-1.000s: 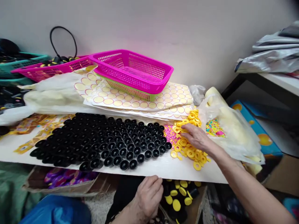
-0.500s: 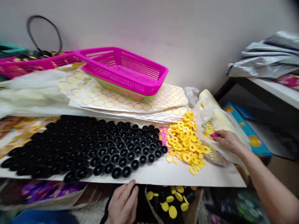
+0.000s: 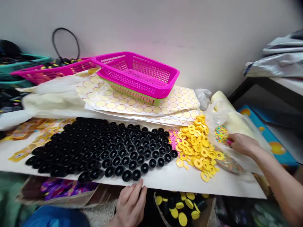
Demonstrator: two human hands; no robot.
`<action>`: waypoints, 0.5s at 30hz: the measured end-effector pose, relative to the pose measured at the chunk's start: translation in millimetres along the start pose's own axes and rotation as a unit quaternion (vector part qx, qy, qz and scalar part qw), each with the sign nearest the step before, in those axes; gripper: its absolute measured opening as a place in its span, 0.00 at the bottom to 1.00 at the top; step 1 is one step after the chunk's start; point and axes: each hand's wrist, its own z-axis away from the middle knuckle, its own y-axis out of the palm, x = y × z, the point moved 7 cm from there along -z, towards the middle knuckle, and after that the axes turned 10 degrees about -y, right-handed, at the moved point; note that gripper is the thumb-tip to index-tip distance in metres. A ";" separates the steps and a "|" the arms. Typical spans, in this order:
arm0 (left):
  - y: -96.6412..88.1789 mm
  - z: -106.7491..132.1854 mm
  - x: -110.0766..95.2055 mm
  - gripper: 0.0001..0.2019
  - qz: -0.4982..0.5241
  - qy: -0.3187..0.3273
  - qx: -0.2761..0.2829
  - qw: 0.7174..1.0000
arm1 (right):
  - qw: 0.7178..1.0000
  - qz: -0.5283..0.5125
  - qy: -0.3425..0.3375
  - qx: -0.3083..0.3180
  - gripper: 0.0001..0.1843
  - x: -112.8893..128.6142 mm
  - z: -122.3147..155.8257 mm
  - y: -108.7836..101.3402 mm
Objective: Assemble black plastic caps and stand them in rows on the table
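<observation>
My right hand (image 3: 242,144) is closed on a small pink thing (image 3: 229,142), mostly hidden by my fingers. It is at the edge of a heap of tiny multicoloured beads (image 3: 221,134) in a clear plastic bag (image 3: 216,115). Left of it lies a pile of yellow ring-shaped plastic pieces (image 3: 199,146), with tiny pink beads (image 3: 173,138) beside them. Down at the board's front edge, my left hand (image 3: 132,201) holds nothing, its fingers stretched out. Just beyond its fingertips stand many round black cups (image 3: 126,161) in close rows, open side up.
A magenta basket (image 3: 163,90) sits on a green one, over sheets of round yellow stickers (image 3: 132,107). Below the board is a box of black pieces with yellow caps (image 3: 180,205). Silvery bags (image 3: 276,64) lie on a shelf at right; a blue box (image 3: 258,123) is beneath.
The view has shifted so that everything appears further right. My right hand has tilted with the pink thing, which now shows less. My left hand stays by the board's front edge.
</observation>
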 end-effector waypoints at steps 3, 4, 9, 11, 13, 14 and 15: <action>18.4 -3.8 -20.5 0.13 0.076 0.072 0.041 0.994 | 0.997 0.016 0.049 0.049 0.12 2.6 1.4 5.0; 25.4 -8.5 -28.3 0.13 0.101 0.093 0.052 0.989 | 0.997 0.009 0.053 0.050 0.14 4.1 0.0 5.3; 56.9 -41.0 -54.4 0.13 0.155 0.120 0.069 0.978 | 0.996 -0.081 0.028 0.022 0.17 8.7 -8.7 5.6; 66.7 -49.0 -58.2 0.14 0.164 0.120 0.086 0.975 | 0.991 -0.134 0.000 0.016 0.16 11.0 -9.3 6.8; 73.1 -53.7 -58.2 0.13 0.180 0.110 0.104 0.972 | 0.980 -0.196 -0.028 0.004 0.13 12.3 -8.0 7.4; 74.9 -55.3 -57.4 0.13 0.189 0.103 0.109 0.971 | 0.973 -0.229 -0.039 -0.007 0.12 12.3 -6.5 7.2; 76.0 -56.6 -56.4 0.13 0.197 0.096 0.110 0.969 | 0.963 -0.263 -0.047 -0.023 0.12 11.7 -4.5 6.6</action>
